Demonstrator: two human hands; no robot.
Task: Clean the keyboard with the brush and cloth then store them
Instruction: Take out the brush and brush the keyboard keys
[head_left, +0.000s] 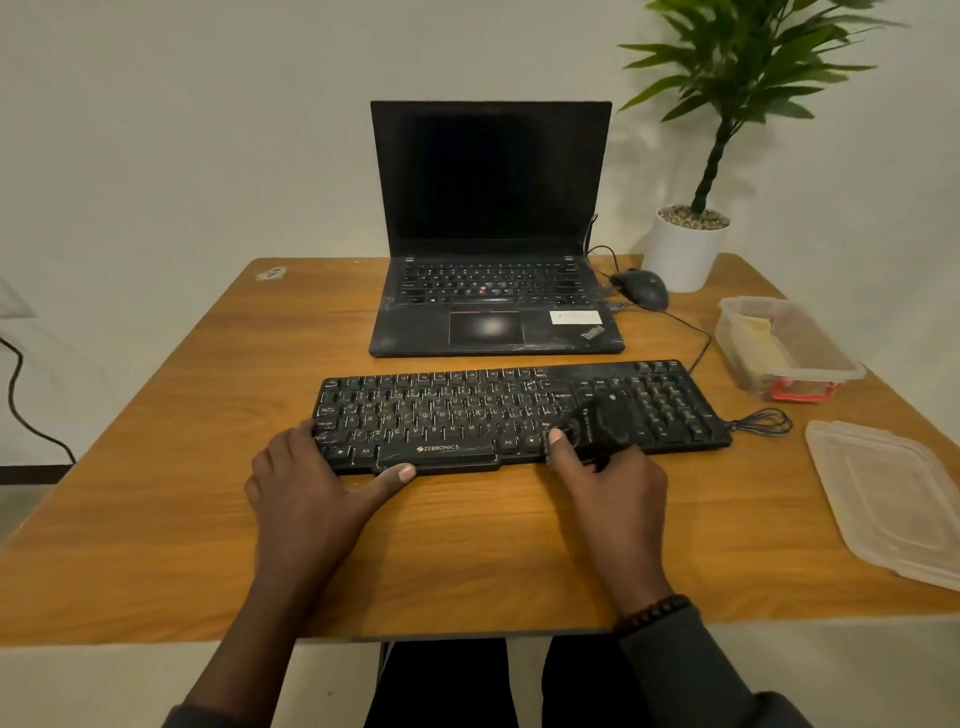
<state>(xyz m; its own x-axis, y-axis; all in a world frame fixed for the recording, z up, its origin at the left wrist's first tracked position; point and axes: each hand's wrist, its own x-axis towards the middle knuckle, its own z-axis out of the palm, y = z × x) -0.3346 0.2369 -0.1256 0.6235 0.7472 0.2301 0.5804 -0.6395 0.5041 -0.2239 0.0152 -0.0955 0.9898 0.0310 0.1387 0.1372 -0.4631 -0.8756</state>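
Wooden table (156, 519): left hand (306, 488) flat, steadying keyboard (467, 415); right hand (613, 483) clasping brush (597, 421).

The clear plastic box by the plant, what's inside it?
Inside the open clear box lies something pale yellow, likely the folded cloth, against its left wall. The cloudy walls hide the rest. Its lid lies apart on the table.

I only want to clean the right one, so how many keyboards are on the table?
2: the separate keyboard under both hands, and the laptop's built-in keyboard behind it.
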